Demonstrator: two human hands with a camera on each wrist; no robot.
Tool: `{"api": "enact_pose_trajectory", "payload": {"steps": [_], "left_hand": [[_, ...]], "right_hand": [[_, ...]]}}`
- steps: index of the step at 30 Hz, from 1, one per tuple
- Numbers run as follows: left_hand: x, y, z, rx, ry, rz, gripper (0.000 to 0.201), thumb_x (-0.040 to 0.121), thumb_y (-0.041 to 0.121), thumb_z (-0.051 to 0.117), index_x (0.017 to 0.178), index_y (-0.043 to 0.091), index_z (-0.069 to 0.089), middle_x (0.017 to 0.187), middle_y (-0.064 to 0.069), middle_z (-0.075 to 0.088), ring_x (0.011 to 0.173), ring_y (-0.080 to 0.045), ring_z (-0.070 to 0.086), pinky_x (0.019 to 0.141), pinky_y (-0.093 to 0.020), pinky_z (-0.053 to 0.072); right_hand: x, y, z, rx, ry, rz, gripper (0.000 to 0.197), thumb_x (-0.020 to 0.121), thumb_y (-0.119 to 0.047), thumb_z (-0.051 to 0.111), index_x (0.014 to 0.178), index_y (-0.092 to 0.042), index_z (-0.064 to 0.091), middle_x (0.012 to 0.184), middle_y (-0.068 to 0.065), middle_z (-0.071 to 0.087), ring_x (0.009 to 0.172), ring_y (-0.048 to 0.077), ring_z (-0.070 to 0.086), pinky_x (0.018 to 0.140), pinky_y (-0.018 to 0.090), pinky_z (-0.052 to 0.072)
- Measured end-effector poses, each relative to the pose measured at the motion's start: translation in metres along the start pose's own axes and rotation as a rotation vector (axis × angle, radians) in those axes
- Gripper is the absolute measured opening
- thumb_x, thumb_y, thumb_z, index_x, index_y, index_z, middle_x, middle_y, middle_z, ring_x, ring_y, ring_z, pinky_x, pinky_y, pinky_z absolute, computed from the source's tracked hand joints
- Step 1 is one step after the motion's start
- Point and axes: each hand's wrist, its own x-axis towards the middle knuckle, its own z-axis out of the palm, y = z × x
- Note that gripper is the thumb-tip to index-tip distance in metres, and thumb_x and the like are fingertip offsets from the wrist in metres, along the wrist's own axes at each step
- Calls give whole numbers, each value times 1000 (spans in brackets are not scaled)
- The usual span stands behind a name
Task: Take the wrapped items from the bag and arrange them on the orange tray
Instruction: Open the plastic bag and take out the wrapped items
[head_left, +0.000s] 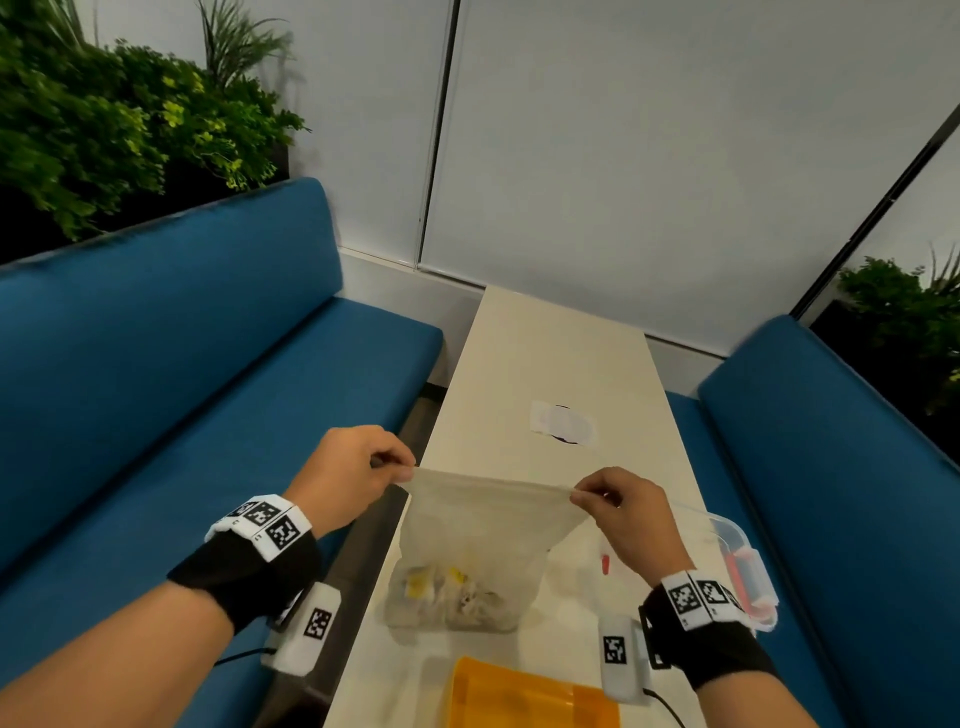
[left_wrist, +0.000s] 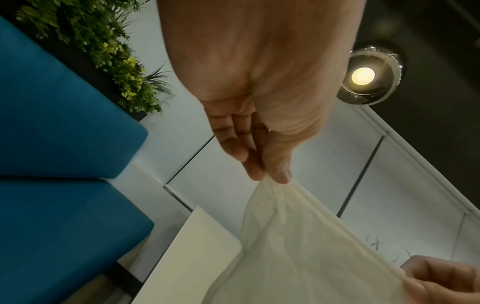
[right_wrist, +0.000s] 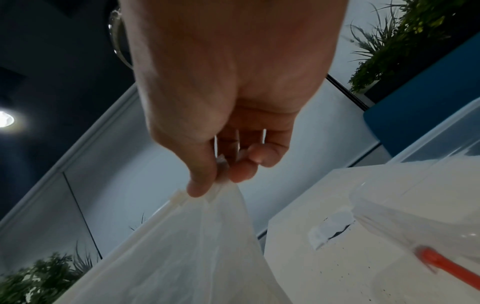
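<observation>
Both hands up over the table (head_left: 524, 358), each pinching 1 top corner of the bag (head_left: 483, 525).

Left hand (head_left: 348, 475): center-left of the head view, thumb and fingers clamped on the bag's left top corner. Left wrist view confirms it: fingertips (left_wrist: 255, 172) squeezed together on gathered plastic, bag (left_wrist: 298, 251) fanning out toward lower right of that frame, right hand (left_wrist: 446, 279) visible at its far edge.

Right hand (head_left: 621, 512): center-right of the head view, slightly lower than the left, pinching the right top corner. Right wrist view shows thumb and fingers closed on the zip strip, bag (right_wrist: 187, 246) hanging below toward lower center.

Bag mouth is stretched taut between the 2 hands as a near-straight edge. Whether the seal is open or closed, cannot tell. Bag is translucent; its bottom sits on or just above the table, can't tell which.

Wrapped items (head_left: 449, 590): clumped at the bag bottom, below and between the hands, some yellow showing. Count unreadable through the plastic.

Orange tray (head_left: 524, 696): on the table at bottom center of the head view, just below the bag, partly cut off by the frame edge.

Clear lidded container (head_left: 743, 566) with red clips sits at the table's right edge, partly behind the right wrist. Blue benches (head_left: 197, 364) on both sides.
</observation>
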Motion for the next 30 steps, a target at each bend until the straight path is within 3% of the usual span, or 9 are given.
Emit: {"api": "enact_pose_trajectory", "payload": {"steps": [3, 7, 9, 11, 14, 18, 21, 26, 30], "left_hand": [[6, 7, -2, 117, -12, 18, 27, 88, 18, 79, 78, 41, 69, 81, 16, 67, 77, -5, 63, 74, -24, 53], [9, 44, 5, 322, -72, 184, 17, 97, 30, 65, 110, 40, 70, 106, 23, 59, 91, -3, 54, 87, -25, 46], [5, 69, 19, 378, -174, 308, 27, 97, 42, 63, 124, 40, 66, 123, 24, 58, 104, -1, 51, 105, -30, 40], [2, 92, 41, 434, -296, 390, 40, 97, 52, 59, 135, 40, 60, 137, 21, 54, 125, -4, 49, 114, -32, 32], [-1, 116, 74, 458, -416, 367, 43, 99, 54, 54, 139, 39, 57, 136, 16, 57, 122, -11, 55, 103, -32, 42], [1, 127, 92, 513, -412, 343, 33, 106, 45, 43, 118, 30, 69, 108, 6, 65, 99, -20, 63, 81, -38, 51], [6, 122, 84, 490, -414, 311, 31, 105, 46, 45, 117, 33, 71, 108, 8, 67, 100, -17, 61, 82, -37, 50], [7, 97, 45, 411, -348, 231, 25, 103, 45, 53, 115, 37, 74, 113, 19, 68, 104, -7, 60, 91, -32, 49], [6, 58, 5, 416, -256, 125, 21, 101, 48, 55, 109, 40, 74, 96, 29, 61, 94, 0, 58, 77, -20, 44]], "right_hand": [[-11, -4, -6, 49, -12, 59, 14, 86, -13, 74, 77, -24, 71, 74, 0, 69, 60, 11, 63, 54, 42, 57], [-22, -8, -12, 133, -10, 94, 16, 88, -3, 68, 81, -16, 72, 67, 6, 69, 55, 7, 62, 56, 27, 56], [-27, -10, -13, 151, -15, 91, 14, 87, -2, 70, 80, -13, 72, 63, 6, 68, 52, 7, 60, 54, 20, 51], [-31, -12, -12, 147, -12, 84, 14, 86, -2, 71, 78, -13, 72, 61, 5, 67, 51, 10, 60, 52, 19, 49], [-36, -18, -9, 141, -21, 65, 13, 86, -3, 72, 78, -13, 72, 63, 5, 67, 50, 9, 59, 49, 17, 46], [-40, -24, -8, 108, -25, 12, 11, 86, -5, 73, 79, -14, 72, 68, 3, 67, 53, 10, 62, 51, 17, 46], [-40, -25, -9, 103, -30, -3, 11, 85, -7, 75, 78, -15, 71, 68, -1, 67, 57, 15, 65, 58, 25, 55], [-39, -24, -10, 113, -22, 12, 13, 85, -6, 74, 76, -15, 70, 67, 0, 67, 56, 14, 65, 57, 24, 54], [-40, -19, -17, 125, -12, 62, 12, 86, -6, 74, 77, -13, 71, 66, 2, 67, 52, 11, 62, 52, 19, 49]]}}
